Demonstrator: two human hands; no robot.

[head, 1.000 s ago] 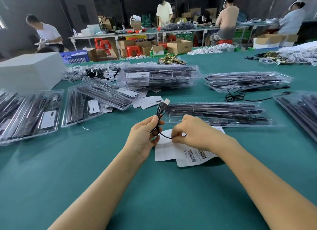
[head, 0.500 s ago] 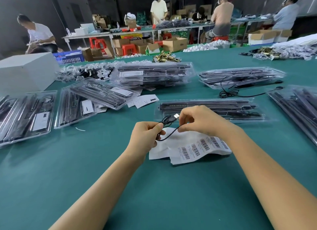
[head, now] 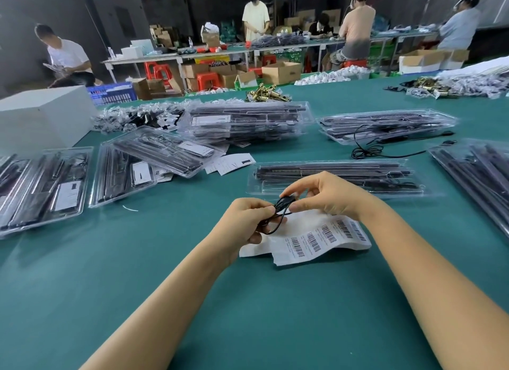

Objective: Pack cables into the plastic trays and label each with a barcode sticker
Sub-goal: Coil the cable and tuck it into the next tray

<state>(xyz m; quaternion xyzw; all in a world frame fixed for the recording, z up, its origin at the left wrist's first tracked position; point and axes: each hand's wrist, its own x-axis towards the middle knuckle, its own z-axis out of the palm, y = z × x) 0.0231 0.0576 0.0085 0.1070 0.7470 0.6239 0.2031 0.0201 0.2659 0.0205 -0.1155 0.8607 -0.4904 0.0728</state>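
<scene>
- The cable (head: pixel 281 209), a short black lead, is held off the table (head: pixel 137 287) between both hands, above the near edge of the barcode sticker sheet (head: pixel 325 237).
- Left hand (head: pixel 245 226): grip closed around the gathered loops of the cable; a loop hangs out below the fingers.
- Right hand (head: pixel 327 196): thumb and forefinger pinch the cable's upper end, touching the left hand's fingers. A second ago this hand was lower, pulling a strand out over the sheet; it has since risen and closed in on the bundle.
- The connector tip, which stood up bare above the left hand a second ago, is now covered by the right fingers; its state cannot be confirmed.
- Judgement: the lead has gone from loose to bundled, so coiling appears nearly complete and placement is the next step.
- The open tray (head: pixel 338 181) lies just beyond the hands, long dark parts already in it, with a clear pocket at its near left. No cable seated there yet.
- The sticker sheet lies flat and curled at one edge, untouched; labelling is not begun for this tray.
- Risk: the small coil may spring open on release.
</scene>
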